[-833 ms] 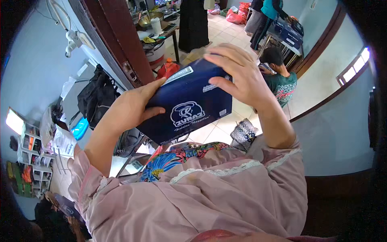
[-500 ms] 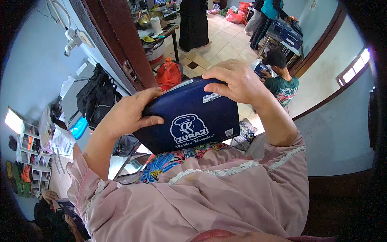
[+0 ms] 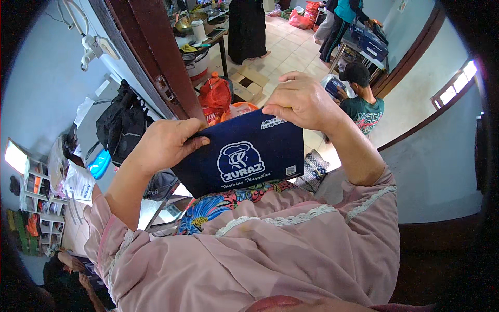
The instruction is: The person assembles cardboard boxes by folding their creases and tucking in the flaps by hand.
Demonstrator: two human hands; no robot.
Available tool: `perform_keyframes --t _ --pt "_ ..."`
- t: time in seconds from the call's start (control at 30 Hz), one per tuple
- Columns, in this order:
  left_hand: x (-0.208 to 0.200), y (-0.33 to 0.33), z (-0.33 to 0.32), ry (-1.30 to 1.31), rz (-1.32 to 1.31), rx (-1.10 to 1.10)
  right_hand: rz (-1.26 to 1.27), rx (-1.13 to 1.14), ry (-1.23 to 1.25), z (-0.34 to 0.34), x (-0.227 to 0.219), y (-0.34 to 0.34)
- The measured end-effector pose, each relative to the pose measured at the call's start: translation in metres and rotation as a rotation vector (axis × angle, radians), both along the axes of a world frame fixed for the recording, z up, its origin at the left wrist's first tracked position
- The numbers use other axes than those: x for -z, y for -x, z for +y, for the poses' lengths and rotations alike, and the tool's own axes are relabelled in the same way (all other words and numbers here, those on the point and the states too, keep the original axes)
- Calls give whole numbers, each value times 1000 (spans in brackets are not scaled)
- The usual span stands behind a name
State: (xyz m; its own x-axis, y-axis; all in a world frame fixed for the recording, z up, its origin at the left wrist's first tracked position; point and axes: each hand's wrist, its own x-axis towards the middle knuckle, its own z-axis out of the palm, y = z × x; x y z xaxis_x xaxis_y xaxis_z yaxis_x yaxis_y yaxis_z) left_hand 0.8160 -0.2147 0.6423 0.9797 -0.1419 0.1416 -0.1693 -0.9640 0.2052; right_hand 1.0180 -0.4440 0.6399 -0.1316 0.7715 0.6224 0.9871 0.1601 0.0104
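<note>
Tiled floor [image 3: 288, 41] shows toward twelve o'clock in my head view. At centre, I see the dark-blue carton [image 3: 241, 155]; left hand [image 3: 169, 143] pinches its ten-o'clock corner, right hand [image 3: 301, 101] its one-o'clock edge, probably spaced apart to steady it.

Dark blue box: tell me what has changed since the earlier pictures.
The dark blue box has moved down the view, and its white edge label has gone from sight. The right hand now curls over its upper edge; the left hand stays at the box's left side.
</note>
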Motion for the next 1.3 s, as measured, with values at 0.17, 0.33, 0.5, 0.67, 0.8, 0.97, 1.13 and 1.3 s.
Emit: perform_keyframes --t 0.17,0.33,0.5,0.67,0.8,0.97,1.13,1.3 --pt "0 0 0 85 -5 24 -11 28 -112 0 1 13" --pt "5 1 7 189 -156 147 53 -8 28 -6 3 7" --pt "14 2 -2 111 -120 1 30 103 -1 -15 16 11" --pt "15 0 -14 45 -158 75 41 178 31 -11 28 32" --pt "13 1 -9 144 -246 158 145 163 102 -15 31 29" --pt "17 -3 -1 162 -271 162 170 174 55 -16 39 28" --pt "17 -13 1 54 -250 226 203 181 -6 6 51 44" --pt "19 -22 14 113 -345 205 286 241 33 11 56 41"
